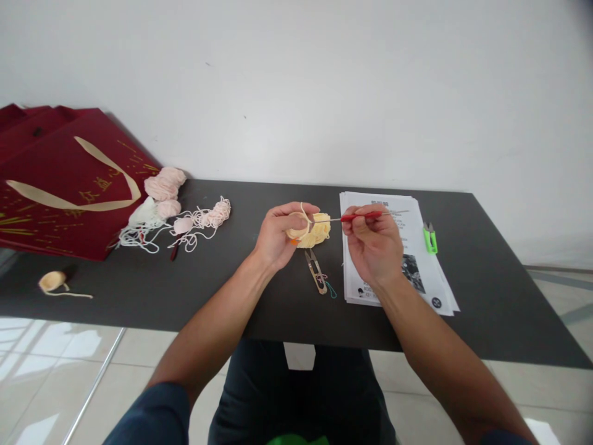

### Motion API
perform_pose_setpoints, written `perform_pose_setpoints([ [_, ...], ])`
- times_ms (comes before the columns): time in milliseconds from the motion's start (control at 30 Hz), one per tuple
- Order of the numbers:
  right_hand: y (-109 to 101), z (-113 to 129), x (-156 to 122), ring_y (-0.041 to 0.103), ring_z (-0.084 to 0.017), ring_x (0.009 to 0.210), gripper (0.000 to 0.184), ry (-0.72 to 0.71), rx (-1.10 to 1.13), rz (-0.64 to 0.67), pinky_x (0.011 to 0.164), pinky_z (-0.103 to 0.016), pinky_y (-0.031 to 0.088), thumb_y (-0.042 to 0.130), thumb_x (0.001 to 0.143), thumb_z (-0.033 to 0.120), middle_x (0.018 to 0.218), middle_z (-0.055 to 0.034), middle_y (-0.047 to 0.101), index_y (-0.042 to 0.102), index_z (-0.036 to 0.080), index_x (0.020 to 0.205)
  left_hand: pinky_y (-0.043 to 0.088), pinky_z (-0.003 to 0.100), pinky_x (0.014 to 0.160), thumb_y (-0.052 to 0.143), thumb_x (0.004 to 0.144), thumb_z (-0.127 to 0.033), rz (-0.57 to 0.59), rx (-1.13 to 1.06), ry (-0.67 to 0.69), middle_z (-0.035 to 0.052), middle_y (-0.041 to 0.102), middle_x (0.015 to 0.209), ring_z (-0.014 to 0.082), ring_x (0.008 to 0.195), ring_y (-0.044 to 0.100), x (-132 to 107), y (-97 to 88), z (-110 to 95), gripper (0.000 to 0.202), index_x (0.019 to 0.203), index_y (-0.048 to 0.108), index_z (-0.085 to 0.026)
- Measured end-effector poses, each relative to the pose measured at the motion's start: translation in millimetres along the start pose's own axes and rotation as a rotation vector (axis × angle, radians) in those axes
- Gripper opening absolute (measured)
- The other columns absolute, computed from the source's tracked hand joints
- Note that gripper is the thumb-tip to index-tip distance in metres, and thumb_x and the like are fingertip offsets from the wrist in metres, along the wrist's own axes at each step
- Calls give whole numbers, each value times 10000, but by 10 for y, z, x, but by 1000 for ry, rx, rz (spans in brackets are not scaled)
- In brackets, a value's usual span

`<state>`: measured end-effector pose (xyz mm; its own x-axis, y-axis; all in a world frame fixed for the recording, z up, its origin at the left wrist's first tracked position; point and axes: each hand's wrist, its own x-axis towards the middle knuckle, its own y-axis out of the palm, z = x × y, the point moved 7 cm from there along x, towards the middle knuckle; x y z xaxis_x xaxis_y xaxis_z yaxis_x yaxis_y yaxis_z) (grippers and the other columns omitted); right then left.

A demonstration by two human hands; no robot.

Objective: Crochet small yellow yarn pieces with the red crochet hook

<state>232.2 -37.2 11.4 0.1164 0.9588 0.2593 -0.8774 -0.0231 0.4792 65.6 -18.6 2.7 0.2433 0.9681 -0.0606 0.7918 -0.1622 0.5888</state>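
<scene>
My left hand [281, 233] is closed on a small cream crochet piece [296, 234], with a strand of yarn looped over its fingers. Pinched in my right hand [373, 241] is a crochet hook with a red handle [361, 216]. Its thin metal shaft points left and reaches the yarn at the piece. A second thin metal end sticks out to the right of the handle. Behind the left fingers lies a pale yellow ball of yarn [319, 230]. A small orange bit shows beside the piece. Just below are thread snips [316, 272] with a teal cord.
Printed sheets [361, 290] lie under my right hand, with green-handled snips [430, 238] beside them. Pink yarn [165, 183], white yarn [146, 216] and a tangled pink skein [217, 214] are at left, near a dark red gift bag [69, 179]. A cream round piece [52, 281] sits near the table's front edge.
</scene>
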Motion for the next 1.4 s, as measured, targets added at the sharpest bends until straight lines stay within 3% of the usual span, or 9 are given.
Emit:
perform_pose_setpoints([
  [167, -26, -229, -29, 695, -88, 752, 182, 179, 67, -8, 718, -231, 639, 851, 823, 348, 944, 36, 775, 700, 279, 897, 563, 322, 704, 900, 637, -236, 12, 87, 34, 44, 767, 802, 162, 689, 688, -8, 5, 33, 253, 871, 818, -187],
  [333, 55, -278, -128, 741, -50, 809, 143, 247, 157, -86, 829, -135, 642, 863, 817, 299, 955, 43, 812, 755, 265, 903, 558, 290, 694, 883, 698, -274, -31, 227, 130, 32, 764, 841, 149, 707, 681, -9, -15, 36, 240, 912, 818, -190],
  [467, 80, -280, -168, 755, -53, 817, 144, 260, 185, -134, 844, -125, 638, 868, 809, 271, 946, 29, 820, 761, 252, 903, 546, 257, 671, 842, 698, -193, -78, 235, 161, 13, 747, 833, 125, 690, 662, -12, -24, 46, 201, 897, 811, -185],
  [633, 69, -307, -177, 756, -57, 812, 128, 251, 168, -155, 851, -139, 639, 848, 829, 256, 941, 19, 822, 750, 240, 910, 536, 228, 663, 843, 663, -138, -115, 168, 149, -32, 701, 787, 86, 653, 620, -16, -16, 74, 481, 1135, 788, -216],
  [733, 83, -307, -178, 753, -57, 801, 128, 249, 149, -149, 838, -141, 637, 845, 832, 259, 927, 19, 820, 745, 233, 908, 527, 217, 670, 838, 655, -127, -134, 165, 167, -34, 695, 803, 79, 665, 620, -22, -12, 60, 550, 1194, 765, -209],
  [1100, 96, -217, -156, 721, -77, 778, 107, 132, 119, -123, 786, -193, 629, 824, 843, 233, 919, 16, 807, 735, 247, 901, 495, 208, 599, 810, 676, -156, -166, 204, 240, -30, 670, 761, 82, 625, 589, -64, -3, 3, 409, 1082, 794, -207],
  [1400, 39, 10, -134, 684, -100, 735, 139, -154, -61, -91, 696, -253, 571, 809, 851, 203, 943, 15, 763, 696, 263, 908, 447, 185, 582, 795, 689, -119, -216, 281, 345, -39, 634, 761, 58, 616, 523, -74, -41, -60, 392, 1066, 804, -223],
])
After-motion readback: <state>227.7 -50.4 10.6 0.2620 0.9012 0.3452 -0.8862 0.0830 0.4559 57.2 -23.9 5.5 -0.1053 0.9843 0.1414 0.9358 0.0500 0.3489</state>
